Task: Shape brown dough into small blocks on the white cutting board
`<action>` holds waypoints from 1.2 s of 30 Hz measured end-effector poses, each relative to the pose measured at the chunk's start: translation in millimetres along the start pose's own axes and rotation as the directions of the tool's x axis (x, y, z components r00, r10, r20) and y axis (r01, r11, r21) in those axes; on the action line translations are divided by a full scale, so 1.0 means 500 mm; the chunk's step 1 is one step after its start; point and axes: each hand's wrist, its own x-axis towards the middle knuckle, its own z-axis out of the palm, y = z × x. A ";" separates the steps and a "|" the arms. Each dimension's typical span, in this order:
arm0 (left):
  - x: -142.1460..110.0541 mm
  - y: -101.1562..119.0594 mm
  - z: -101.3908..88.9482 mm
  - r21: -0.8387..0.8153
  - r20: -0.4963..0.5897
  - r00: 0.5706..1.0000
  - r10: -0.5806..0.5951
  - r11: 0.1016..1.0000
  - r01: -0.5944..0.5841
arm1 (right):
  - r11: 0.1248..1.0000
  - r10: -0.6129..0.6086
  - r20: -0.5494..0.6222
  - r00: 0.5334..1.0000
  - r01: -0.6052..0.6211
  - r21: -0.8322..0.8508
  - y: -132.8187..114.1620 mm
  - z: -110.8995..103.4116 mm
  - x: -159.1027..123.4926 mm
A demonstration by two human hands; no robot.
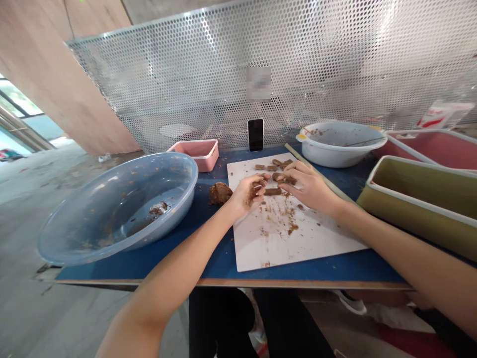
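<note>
On a white board [261, 243] smeared with brown crumbs lie several short brown pieces of what looks like clay, one of them a roll [272, 191] between my hands. My left hand [249, 195], stained brown, hovers over the board's left part with fingers loosely curled and apart; nothing plainly sits in it. My right hand [307, 185] reaches in from the right, its thumb and fingers closed around a small brown clay piece [276, 176], partly hidden by the fingers. Behind the hands is a row of short clay pieces [261, 167]. A larger brown lump [219, 193] rests beside my left wrist.
A big blue basin [112, 209] with brown residue stands left, a small pink tub [204, 156] behind it. A phone [255, 134] leans on the perforated metal screen [208, 84]. A stick [324, 176], white basin [339, 154], olive planter [421, 199] and pink container [439, 144] stand right.
</note>
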 end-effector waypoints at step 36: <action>-0.001 0.001 0.004 -0.036 -0.019 1.000 -0.023 0.999 0.022 | 0.997 -0.019 0.071 0.997 0.025 -0.074 0.002 0.004 -0.006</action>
